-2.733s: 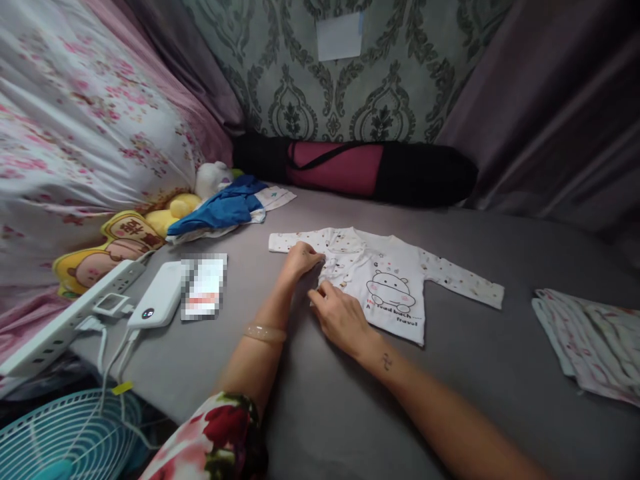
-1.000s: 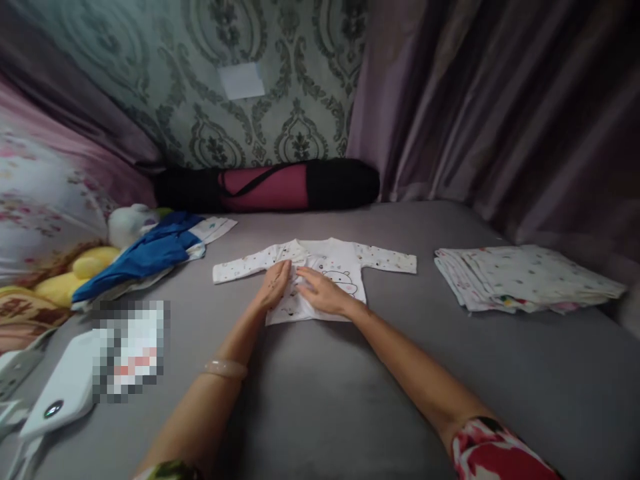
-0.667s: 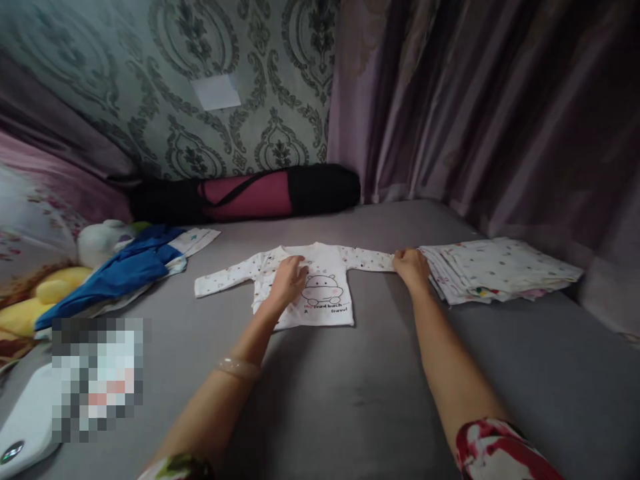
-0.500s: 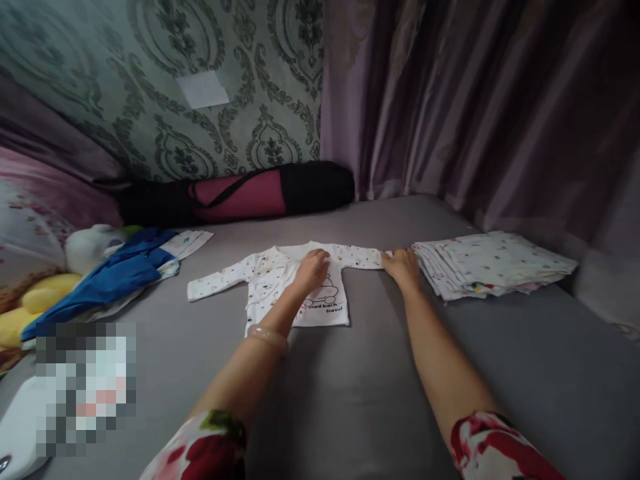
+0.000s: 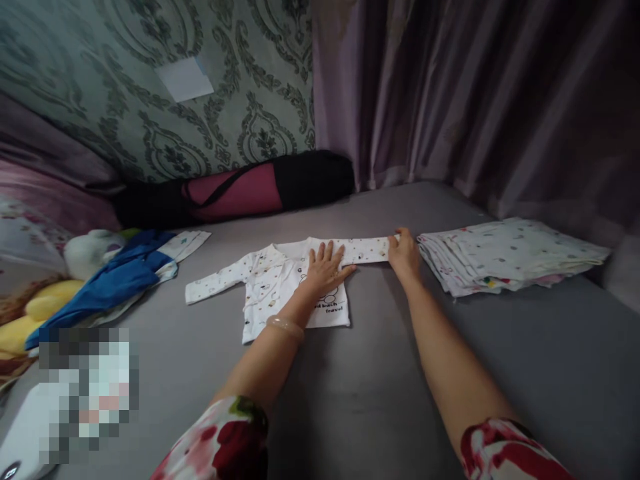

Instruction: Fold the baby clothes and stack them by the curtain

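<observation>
Patterned grey-green wallpaper (image 5: 210, 40) at the back, with a sheet of white paper (image 5: 186, 79) on it and purple curtains (image 5: 450, 100) hanging to the right. Along the foot of the wall, a long black-and-magenta bag (image 5: 245, 191), strap slanting across its middle. Below, spread over most of the view, a grey bedsheet (image 5: 360, 400).

Near the middle of it, laid out flat — a small white shirt (image 5: 270, 290), dotted with little prints on the sleeves and one side of the chest, both sleeves stretched outward. Over the printed animal on its front, partly hiding it, the left hand (image 5: 325, 270): palm down, fingers spread, grip apart. Clamped on the cuff of the sleeve at the right — the right hand (image 5: 404, 257), grip drawn together on the cloth. On the left forearm, a pale bangle (image 5: 285, 325); on both arms, red-and-white floral sleeves (image 5: 225, 437).

Just beside the right hand, a folded stack of printed cloth (image 5: 520, 257). Over at the left, a blue garment (image 5: 115, 267) heaped against a white plush toy (image 5: 85, 255) and a yellow plush toy (image 5: 50, 301). Nearer, by the lower left corner, a white device (image 5: 33, 420) partly cut off, next to an item masked into blocks (image 5: 105, 387), too obscured to make out.
</observation>
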Action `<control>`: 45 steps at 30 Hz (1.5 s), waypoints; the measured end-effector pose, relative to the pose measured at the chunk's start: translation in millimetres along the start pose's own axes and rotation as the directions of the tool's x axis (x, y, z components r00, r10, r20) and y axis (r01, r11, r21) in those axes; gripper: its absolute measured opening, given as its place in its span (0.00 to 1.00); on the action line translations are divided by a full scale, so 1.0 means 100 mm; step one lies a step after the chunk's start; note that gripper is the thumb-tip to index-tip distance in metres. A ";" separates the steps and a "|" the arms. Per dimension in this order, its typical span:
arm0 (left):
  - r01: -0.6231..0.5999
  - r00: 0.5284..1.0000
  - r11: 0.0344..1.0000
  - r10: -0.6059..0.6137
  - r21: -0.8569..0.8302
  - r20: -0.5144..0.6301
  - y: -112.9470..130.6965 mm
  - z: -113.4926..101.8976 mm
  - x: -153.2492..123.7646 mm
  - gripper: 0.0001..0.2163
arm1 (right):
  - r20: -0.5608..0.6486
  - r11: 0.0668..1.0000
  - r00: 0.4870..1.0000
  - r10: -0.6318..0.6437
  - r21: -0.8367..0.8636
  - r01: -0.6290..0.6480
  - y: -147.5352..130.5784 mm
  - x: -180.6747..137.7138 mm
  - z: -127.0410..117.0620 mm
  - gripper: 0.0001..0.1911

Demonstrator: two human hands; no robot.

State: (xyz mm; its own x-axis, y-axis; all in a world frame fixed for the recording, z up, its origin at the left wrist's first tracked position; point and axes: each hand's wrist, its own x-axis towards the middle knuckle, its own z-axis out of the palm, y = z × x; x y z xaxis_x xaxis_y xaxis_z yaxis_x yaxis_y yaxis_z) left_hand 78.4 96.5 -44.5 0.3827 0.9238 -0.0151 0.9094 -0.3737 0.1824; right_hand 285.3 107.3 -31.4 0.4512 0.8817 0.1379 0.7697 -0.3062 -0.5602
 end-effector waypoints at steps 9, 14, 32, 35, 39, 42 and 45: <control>0.050 0.998 0.991 -0.044 -0.121 0.050 -0.02 -0.11 0.03 0.37 | 0.051 0.992 0.998 0.036 -0.121 -0.030 0.03 -0.02 -0.04 0.19; 0.168 0.980 0.986 -0.166 0.013 -0.109 -0.31 -0.16 -0.18 0.32 | 0.037 0.990 0.999 0.032 -0.140 -0.027 0.03 -0.02 -0.04 0.19; 0.456 0.876 0.883 -0.468 -0.111 -0.119 -0.74 -0.17 -0.49 0.33 | 0.017 0.984 1.000 0.005 -0.179 -0.002 0.06 0.00 0.04 0.19; 0.407 0.903 0.905 -0.419 -0.123 -0.096 -0.74 -0.19 -0.49 0.31 | 0.035 0.982 0.999 0.022 -0.189 -0.015 0.05 0.01 0.03 0.18; 0.413 0.877 0.898 -0.437 -0.152 -0.200 -0.87 -0.28 -0.46 0.27 | 0.046 0.980 0.999 0.025 -0.196 -0.016 0.02 0.01 0.00 0.19; 0.496 0.826 0.863 -0.504 -0.098 -0.253 -0.99 -0.27 -0.41 0.28 | 0.043 0.980 0.999 0.025 -0.197 -0.016 0.01 0.00 -0.01 0.19; 0.507 0.845 0.861 -0.505 -0.036 -0.175 -1.07 -0.20 -0.39 0.30 | 0.041 0.984 0.999 0.018 -0.179 -0.010 0.01 -0.01 -0.01 0.19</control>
State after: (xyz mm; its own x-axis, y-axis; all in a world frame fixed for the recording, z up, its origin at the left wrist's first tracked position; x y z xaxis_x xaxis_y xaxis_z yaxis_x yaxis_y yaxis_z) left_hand -36.9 102.6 -43.4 -0.1639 0.9842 0.0669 0.9714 0.1492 0.1850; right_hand 286.4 106.2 -31.5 0.4461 0.8900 0.0946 0.8333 -0.3744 -0.4067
